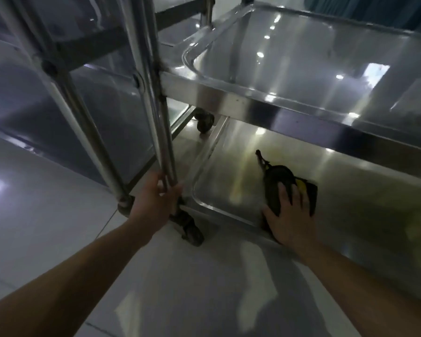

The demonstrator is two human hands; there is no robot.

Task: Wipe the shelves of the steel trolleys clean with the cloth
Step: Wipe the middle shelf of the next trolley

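Right hand (291,215), fingers spread, presses a dark, seemingly yellow-marked cloth (277,181) onto the lower steel trolley shelf (229,190); beside this shelf, left hand (153,203) grips its upright steel post (164,142).

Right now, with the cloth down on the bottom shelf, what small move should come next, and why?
Probably slide the right hand and the dark cloth away from the near rim, across the bottom shelf. The hand presses the cloth flat at the near edge, and most of the shelf beyond it lies uncovered. The left hand grips the trolley post, which should steady the frame.
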